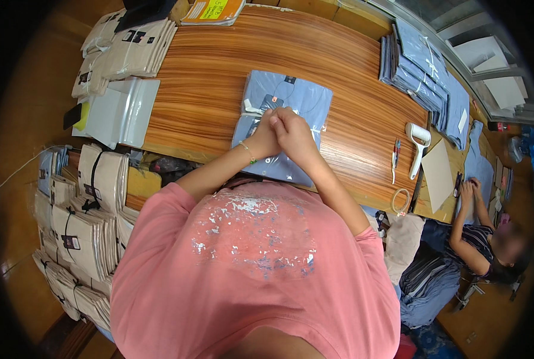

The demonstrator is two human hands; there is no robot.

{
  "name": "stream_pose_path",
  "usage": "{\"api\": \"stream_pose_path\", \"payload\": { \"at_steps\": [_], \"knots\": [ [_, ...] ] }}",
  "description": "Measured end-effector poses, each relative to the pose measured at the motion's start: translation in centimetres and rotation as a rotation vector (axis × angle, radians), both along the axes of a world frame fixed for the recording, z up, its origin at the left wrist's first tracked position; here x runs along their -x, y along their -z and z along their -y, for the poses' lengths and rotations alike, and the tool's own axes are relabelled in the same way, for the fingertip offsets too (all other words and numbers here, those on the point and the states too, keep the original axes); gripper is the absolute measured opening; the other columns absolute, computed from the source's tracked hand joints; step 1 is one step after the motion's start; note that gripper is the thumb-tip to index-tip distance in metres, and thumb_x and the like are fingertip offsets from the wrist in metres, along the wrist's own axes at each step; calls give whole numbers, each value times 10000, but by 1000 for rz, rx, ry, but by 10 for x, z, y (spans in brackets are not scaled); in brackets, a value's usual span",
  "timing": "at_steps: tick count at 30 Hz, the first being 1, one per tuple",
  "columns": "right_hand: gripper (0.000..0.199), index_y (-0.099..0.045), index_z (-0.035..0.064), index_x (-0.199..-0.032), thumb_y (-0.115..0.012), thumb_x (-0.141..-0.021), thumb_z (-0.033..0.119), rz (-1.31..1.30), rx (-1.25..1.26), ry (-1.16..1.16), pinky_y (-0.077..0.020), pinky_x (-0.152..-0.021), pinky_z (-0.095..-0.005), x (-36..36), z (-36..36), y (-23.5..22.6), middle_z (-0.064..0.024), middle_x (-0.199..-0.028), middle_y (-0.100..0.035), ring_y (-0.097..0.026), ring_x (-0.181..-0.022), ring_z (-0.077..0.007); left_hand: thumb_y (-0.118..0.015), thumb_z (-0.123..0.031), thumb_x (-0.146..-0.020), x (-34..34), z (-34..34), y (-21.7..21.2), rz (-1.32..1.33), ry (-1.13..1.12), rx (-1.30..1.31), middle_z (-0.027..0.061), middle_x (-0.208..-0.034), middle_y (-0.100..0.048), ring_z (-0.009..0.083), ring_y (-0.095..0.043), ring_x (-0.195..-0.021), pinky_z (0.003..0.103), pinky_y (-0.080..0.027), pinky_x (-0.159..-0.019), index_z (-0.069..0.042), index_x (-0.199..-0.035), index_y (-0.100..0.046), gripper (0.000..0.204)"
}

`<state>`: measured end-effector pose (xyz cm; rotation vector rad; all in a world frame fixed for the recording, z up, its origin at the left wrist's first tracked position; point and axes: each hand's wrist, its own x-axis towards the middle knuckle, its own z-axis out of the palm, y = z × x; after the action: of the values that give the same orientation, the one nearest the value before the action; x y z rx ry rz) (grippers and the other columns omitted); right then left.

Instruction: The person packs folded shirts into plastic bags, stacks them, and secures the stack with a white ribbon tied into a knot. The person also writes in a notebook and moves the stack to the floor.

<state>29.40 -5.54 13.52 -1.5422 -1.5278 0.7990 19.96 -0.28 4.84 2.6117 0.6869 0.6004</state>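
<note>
One pink shirt (pixel 255 299) took up the near middle. To its right, a pile of dark and blue cloth (pixel 428 287); beyond that, another person (pixel 476 245) with both hands at a blue garment (pixel 477 161). Near left: stacked beige bundles (pixel 84 221), bound with black ties.

A pale ring (pixel 400 201) sat at the near right edge of the wood-grained table (pixel 351 66). Blue package (pixel 310 102), folded cloth in clear film, lay mid-table near the wearer's body, white tie (pixel 252 109) across it, dark tags toward its far side.

Left hand (pixel 262 136) and right hand (pixel 292 130) met over the package's middle, touching each other. Fingers of both were curled and bunched together; could not tell whether they gripped the tie.

Right of the package: snips (pixel 395 160), then a white lint roller (pixel 418 143). Left: clear plastic sleeves (pixel 126 113). Farther, tied blue packets (pixel 413 72) were stacked at right, beige packs (pixel 138 51) at left; an orange booklet (pixel 216 12) lay on the far edge.
</note>
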Motion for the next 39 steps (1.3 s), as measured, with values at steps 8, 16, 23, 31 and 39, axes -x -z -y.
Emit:
{"api": "stream_pose_path", "payload": {
  "at_steps": [8,16,23,31,39],
  "knots": [
    [143,-577,-17,-830,-517,-890,98,-67,-128,-99,-425,-728,-372,5,12,-25,-148,-859,-580,-532,-764,-299,-542,-231,-803,-1,8,-12,-22,-70,-41,104,-915,-507,279,-485,-896,381,-370,-724,-57,-900,-547,200],
    [133,-573,-31,-986,-527,-881,38,-731,104,283,-452,-738,-222,-32,12,66,-46,-861,-596,-545,-774,-101,-594,-136,-766,-9,18,-29,-43,-193,-98,118,-1100,-502,264,-482,-915,388,-367,-762,-17,-1178,-465,447],
    [136,-612,-1,-963,-543,-855,46,-786,333,263,-441,-690,-217,-46,12,65,-55,-845,-625,-551,-752,-94,-587,-174,-798,-5,20,-46,-173,-135,-173,107,-1195,-487,231,-482,-917,368,-348,-772,-25,-1272,-423,524],
    [117,-614,19,-833,-529,-861,94,-488,422,-49,-391,-613,-235,-101,22,25,-4,-662,-544,-478,-616,-89,-572,-199,-842,-4,9,-44,-55,-36,31,120,-1010,-518,278,-500,-885,405,-378,-768,-39,-1048,-504,269],
    [95,-648,44,-785,-647,-710,103,379,-161,144,-434,-657,-359,-53,48,48,-79,-816,-552,-516,-745,-280,-423,-228,-938,-8,0,-40,-108,27,162,125,-867,-511,309,-480,-853,418,-359,-763,-47,-876,-497,205]
  ]
}}
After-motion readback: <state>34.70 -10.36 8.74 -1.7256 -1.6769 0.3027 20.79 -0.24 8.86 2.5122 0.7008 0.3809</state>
